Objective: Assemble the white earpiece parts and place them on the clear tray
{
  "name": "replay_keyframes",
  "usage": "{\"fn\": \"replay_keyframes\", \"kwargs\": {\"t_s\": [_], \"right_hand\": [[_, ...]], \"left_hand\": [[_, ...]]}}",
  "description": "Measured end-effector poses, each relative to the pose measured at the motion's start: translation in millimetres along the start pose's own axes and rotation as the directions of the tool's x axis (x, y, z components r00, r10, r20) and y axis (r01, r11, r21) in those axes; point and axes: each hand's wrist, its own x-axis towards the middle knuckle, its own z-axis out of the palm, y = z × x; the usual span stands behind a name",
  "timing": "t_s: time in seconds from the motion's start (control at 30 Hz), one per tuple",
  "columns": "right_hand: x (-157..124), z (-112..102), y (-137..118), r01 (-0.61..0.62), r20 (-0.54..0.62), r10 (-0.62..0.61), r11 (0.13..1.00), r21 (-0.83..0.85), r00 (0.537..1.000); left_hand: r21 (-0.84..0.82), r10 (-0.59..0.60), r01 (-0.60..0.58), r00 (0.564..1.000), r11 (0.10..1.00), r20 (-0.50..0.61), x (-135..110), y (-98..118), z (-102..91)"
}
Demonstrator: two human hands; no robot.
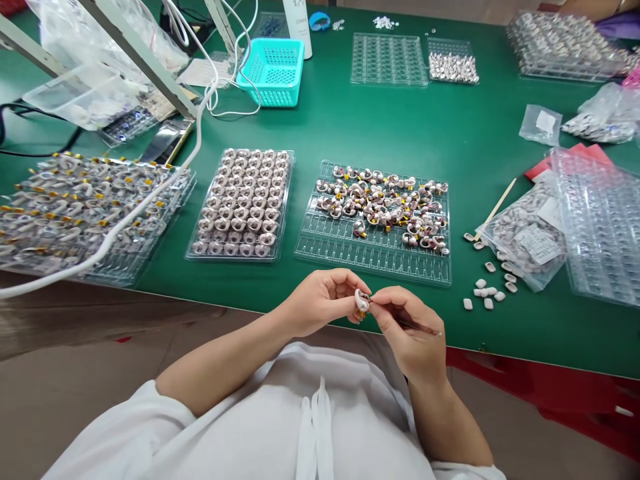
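My left hand [325, 301] is closed, pinching a small white earphone shell [361, 301] with a yellow tab hanging below it. My right hand [413, 330] is closed on slim dark tweezers [423, 327], whose tip meets the shell's opening. Fingers cover much of the tool and part of the shell. Both hands are over the table's front edge. Beyond them, a clear tray [325, 247] carries many similar shells with yellow tabs, heaped loosely. To its left, another tray [191, 253] holds white shells in neat rows.
Stacked trays of tabbed parts [90, 213] stand at left, with a white cable [117, 230] crossing above. Loose white caps [487, 291] lie at right near a bag of caps [525, 223] and clear trays [600, 227]. A turquoise basket [274, 97] sits at the back.
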Motion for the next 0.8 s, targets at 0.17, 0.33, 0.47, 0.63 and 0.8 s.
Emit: {"fn": "replay_keyframes", "kwargs": {"t_s": [0.17,0.33,0.47,0.63,0.8], "right_hand": [[-2.3,7.4,4.1,0.090,-0.009,-0.090,0.996,0.021,0.996],[2.6,-0.8,-3.6,0.150,0.099,-0.136,0.976,-0.157,0.986],[4.9,-4.8,-6.9,0.171,0.149,-0.148,0.974,-0.151,0.978],[3.4,2.5,-4.6,0.108,0.077,-0.101,0.990,-0.093,0.992],[3.3,5.4,-5.3,0.091,0.101,-0.077,0.985,-0.147,0.992]], "left_hand": [[-0.011,-0.020,0.020,0.999,1.000,0.025,1.4,0.5,-4.0],[-0.020,-0.071,0.073,0.995,0.997,0.072,4.2,-1.1,-10.0],[-0.047,-0.136,0.142,0.984,0.989,0.115,6.8,-3.3,-13.0],[-0.075,-0.169,0.178,0.980,0.981,0.109,9.0,-1.1,-12.7],[-0.081,-0.259,0.269,0.959,0.960,0.114,9.2,1.0,-14.6]]}}
